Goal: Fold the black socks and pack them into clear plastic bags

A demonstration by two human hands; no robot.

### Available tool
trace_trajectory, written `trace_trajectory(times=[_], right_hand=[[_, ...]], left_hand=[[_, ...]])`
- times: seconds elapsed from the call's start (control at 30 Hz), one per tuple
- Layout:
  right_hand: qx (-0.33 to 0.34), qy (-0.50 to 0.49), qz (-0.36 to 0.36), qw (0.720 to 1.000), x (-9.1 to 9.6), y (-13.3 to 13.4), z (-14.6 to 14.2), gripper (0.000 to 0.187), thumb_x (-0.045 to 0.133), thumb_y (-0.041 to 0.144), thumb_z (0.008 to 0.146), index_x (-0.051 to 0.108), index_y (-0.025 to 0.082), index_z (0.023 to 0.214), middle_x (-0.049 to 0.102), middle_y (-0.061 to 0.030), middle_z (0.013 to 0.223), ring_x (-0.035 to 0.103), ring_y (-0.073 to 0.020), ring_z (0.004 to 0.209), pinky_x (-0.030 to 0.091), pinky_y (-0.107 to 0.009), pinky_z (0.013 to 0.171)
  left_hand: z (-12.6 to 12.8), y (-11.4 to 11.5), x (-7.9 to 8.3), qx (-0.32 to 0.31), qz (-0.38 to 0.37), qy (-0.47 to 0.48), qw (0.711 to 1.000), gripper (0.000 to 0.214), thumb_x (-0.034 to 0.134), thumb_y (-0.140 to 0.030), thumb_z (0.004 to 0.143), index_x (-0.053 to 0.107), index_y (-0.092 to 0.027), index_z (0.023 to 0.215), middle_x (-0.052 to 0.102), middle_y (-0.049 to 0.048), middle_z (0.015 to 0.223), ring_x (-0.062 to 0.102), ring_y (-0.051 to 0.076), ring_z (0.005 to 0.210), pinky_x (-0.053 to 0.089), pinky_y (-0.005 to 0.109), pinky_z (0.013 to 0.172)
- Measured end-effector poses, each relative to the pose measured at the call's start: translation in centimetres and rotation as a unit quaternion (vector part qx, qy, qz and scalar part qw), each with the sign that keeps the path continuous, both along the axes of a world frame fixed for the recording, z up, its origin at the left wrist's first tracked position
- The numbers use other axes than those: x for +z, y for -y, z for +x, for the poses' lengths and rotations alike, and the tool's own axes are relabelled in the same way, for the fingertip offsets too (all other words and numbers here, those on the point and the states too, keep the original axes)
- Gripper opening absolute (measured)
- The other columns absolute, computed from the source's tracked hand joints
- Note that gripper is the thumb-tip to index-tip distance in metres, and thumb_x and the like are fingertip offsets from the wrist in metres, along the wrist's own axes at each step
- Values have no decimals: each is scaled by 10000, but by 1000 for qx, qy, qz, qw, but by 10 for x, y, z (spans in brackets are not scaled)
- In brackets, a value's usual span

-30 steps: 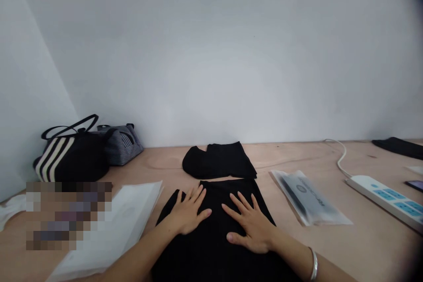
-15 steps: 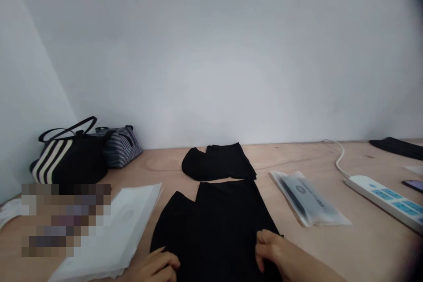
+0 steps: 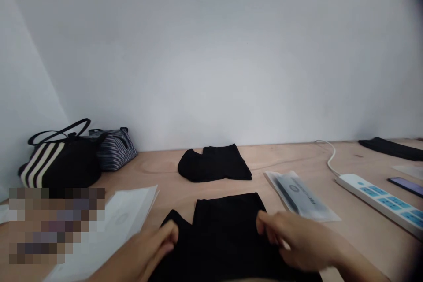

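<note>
A black cloth piece with a notch in its far left edge lies flat in front of me. My left hand is at its left side, fingers curled and pressed together on the fabric. At the right edge, my right hand has its fingers bent in a pinch on the same cloth; slight blur covers its lower fingers. Just beyond lies a second black cloth piece of the same notched shape, touched by neither hand.
Left of the cloth is a stack of frosted plastic bags. A filled frosted bag lies right, near a white power strip and a phone. A striped black bag and a grey pouch stand back left.
The near cloth has shifted toward me, widening the gap to the far one. Both hands have come further into view, higher along its sides. The view has turned slightly right.
</note>
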State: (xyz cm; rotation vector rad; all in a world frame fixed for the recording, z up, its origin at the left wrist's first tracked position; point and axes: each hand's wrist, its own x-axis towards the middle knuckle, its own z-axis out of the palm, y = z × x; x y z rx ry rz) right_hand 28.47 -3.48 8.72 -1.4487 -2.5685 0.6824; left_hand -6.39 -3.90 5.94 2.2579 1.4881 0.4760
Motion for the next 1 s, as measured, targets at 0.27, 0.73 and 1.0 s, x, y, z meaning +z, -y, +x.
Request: trace_trajectory(times=[0.27, 0.73, 1.0], right_hand=[[-117, 115, 192, 968, -21, -90, -43, 352, 413, -21, 673, 543, 149, 952, 595, -118, 927, 549, -233, 866, 372, -347, 735], [-67, 53, 162, 983, -81, -57, -69, 533, 208, 485, 892, 344, 206, 1326, 274, -107, 1401, 176, -313, 1285, 33, -573, 1002], [56, 9, 66, 996, -81, -48, -124, 685, 283, 645, 797, 130, 313, 1376, 96, -78, 1449, 1, -356, 1297, -45, -697, 898]], left_hand=[[46, -78, 3, 73, 138, -188, 970, 271, 321, -158, 815, 577, -188, 898, 605, 98, 955, 531, 263, 902, 333, 409, 822], [49, -53, -50, 126, 68, -192, 971, 505, 267, -466, 869, 363, -237, 1309, 390, 123, 1340, 327, 317, 1226, 223, 524, 961], [16, -48, -32, 170, -31, -179, 968, 629, 504, -254, 646, 400, -175, 1261, 496, 143, 1171, 508, 293, 1052, 415, 387, 829]])
